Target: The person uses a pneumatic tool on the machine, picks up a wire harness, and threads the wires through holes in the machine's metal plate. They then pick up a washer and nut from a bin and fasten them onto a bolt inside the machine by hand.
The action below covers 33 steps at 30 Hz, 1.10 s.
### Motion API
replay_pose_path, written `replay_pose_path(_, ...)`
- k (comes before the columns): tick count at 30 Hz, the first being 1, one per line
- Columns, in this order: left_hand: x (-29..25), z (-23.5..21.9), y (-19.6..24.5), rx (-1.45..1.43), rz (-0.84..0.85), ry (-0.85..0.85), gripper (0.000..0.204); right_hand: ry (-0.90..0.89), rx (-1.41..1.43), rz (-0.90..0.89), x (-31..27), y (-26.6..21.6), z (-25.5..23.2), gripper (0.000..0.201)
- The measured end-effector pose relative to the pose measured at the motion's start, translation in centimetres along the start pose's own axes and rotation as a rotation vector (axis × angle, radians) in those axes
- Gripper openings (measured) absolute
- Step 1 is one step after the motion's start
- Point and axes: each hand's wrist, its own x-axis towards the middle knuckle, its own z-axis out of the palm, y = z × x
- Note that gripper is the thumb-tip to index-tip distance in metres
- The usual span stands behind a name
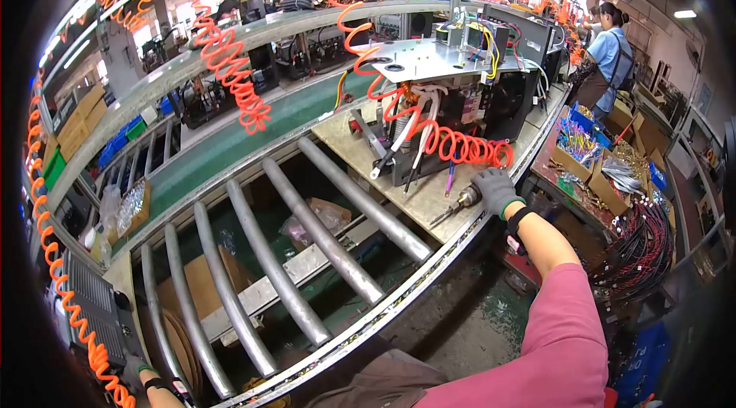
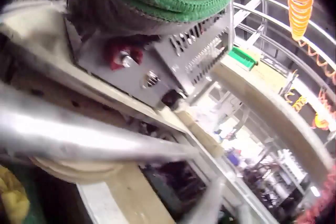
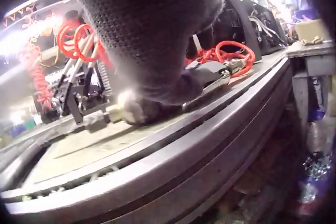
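Observation:
My right hand (image 1: pixel 495 192), in a dark knit glove, grips a pneumatic screwdriver (image 1: pixel 464 198) with a long thin bit. The tool lies low over a wooden board (image 1: pixel 368 149), its bit toward the rollers. In the right wrist view, the glove (image 3: pixel 152 29) covers most of its body; the knurled chuck (image 3: pixel 95 121) shows ahead of the fingers. A red coiled air hose (image 3: pixel 236 50) meets its rear end. At the lower left, my gloved left hand (image 1: pixel 136 374) is against a grey vented metal casing (image 2: pixel 118 71); its fingers are hidden in the left wrist view.
Bare metal rollers (image 1: pixel 276 262) span the conveyor between the casing and the board. On the board stands a partly built machine (image 1: pixel 460 93) with loose wires. Orange coiled hoses (image 1: pixel 230 63) hang overhead. Boxes of parts (image 1: pixel 594 166) and wire bundles (image 1: pixel 632 251) sit at right; another person (image 1: pixel 609 55) stands beyond.

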Motion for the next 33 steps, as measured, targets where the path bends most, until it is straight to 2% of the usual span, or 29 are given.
replay_pose_path(1, -1.9, 0.2, 0.4, -0.007, -0.005, 0.004, 0.071, -0.035, -0.027, -0.037, 0.8, 0.5, 0.4, 0.044)
replay_pose_path(2, -3.7, 0.2, 0.7, -0.044, 0.09, -0.014, 0.08, -0.032, -0.02, -0.042, 1.3, 0.4, 0.5, 0.044)
replay_pose_path(3, -5.9, 0.1, 1.0, -0.077, 0.184, -0.03, 0.092, -0.111, -0.064, -0.099, 1.8, 0.1, 0.4, 0.044)
replay_pose_path(4, -10.5, -1.6, 2.2, -0.244, 0.423, 0.09, 0.085, -0.191, -0.108, -0.158, 2.2, -0.4, 0.2, 0.043)
replay_pose_path(5, -14.2, -2.8, 3.1, -0.143, 0.681, 0.145, 0.082, -0.228, -0.107, -0.13, 2.4, -0.8, -0.1, 0.042)
replay_pose_path(6, -20.6, -9.2, 6.4, -0.088, 0.478, -0.355, 0.076, -0.23, -0.105, -0.136, 2.5, -0.9, -0.6, 0.042)
replay_pose_path(7, -24.6, -6.7, 6.5, -0.785, 0.877, -0.185, 0.068, -0.257, -0.071, -0.139, 2.7, -0.8, -0.9, 0.042)
replay_pose_path(8, -31.4, -14.9, 8.3, -0.787, 1.182, -0.454, 0.057, -0.286, -0.038, -0.143, 2.7, -0.7, -1.0, 0.041)
replay_pose_path(9, -35.2, -14.4, 8.2, -0.739, 1.411, -0.506, 0.053, -0.289, -0.041, -0.149, 2.8, -0.6, -0.7, 0.041)
replay_pose_path(10, -39.9, -14.9, 8.5, -0.653, 1.466, -0.685, 0.048, -0.297, -0.044, -0.148, 2.9, -0.5, -0.2, 0.041)
replay_pose_path(11, -44.1, -21.3, 9.4, -0.722, 1.36, -1.196, 0.053, -0.303, -0.048, -0.146, 3.1, -0.4, 0.0, 0.041)
replay_pose_path(12, -48.2, -20.9, 9.9, -0.667, 1.661, -1.076, 0.058, -0.296, -0.053, -0.149, 3.1, -0.5, -0.2, 0.041)
replay_pose_path(13, -52.0, -20.7, 10.2, -0.761, 1.818, -1.07, 0.062, -0.286, -0.065, -0.132, 2.8, -0.8, -0.3, 0.041)
replay_pose_path(14, -55.3, -23.0, 10.9, -0.683, 1.87, -1.195, 0.067, -0.274, -0.077, -0.115, 2.6, -0.9, -0.4, 0.041)
replay_pose_path(17, -65.6, -23.9, 12.0, -0.585, 1.878, -1.298, 0.072, -0.267, -0.066, -0.095, 2.4, -1.1, -0.7, 0.04)
replay_pose_path(18, -68.1, -24.7, 12.6, -0.535, 1.877, -1.331, 0.073, -0.275, -0.068, -0.083, 2.3, -1.2, -0.7, 0.04)
replay_pose_path(21, -72.1, -26.9, 14.1, -0.337, 1.878, -1.598, 0.073, -0.328, -0.073, -0.067, 2.6, -1.3, -0.8, 0.042)
replay_pose_path(24, -72.7, -26.2, 14.1, -0.319, 1.931, -1.546, 0.056, -0.255, -0.053, -0.1, 2.4, -1.0, 0.0, 0.043)
replay_pose_path(28, -71.8, -25.9, 13.5, -0.315, 2.009, -1.624, 0.045, -0.208, -0.017, -0.095, 2.1, -1.0, 0.0, 0.042)
replay_pose_path(30, -72.5, -25.4, 12.5, -0.485, 1.956, -1.507, 0.04, -0.257, -0.008, -0.169, 2.0, -0.9, -1.7, 0.04)
replay_pose_path(31, -72.2, -25.4, 12.7, -0.414, 1.971, -1.56, 0.04, -0.285, 0.017, -0.192, 1.5, -0.9, -3.2, 0.039)
replay_pose_path(33, -72.2, -24.8, 12.5, -0.481, 1.928, -1.577, 0.035, -0.117, 0.183, -0.245, 0.0, -0.2, -4.3, 0.04)
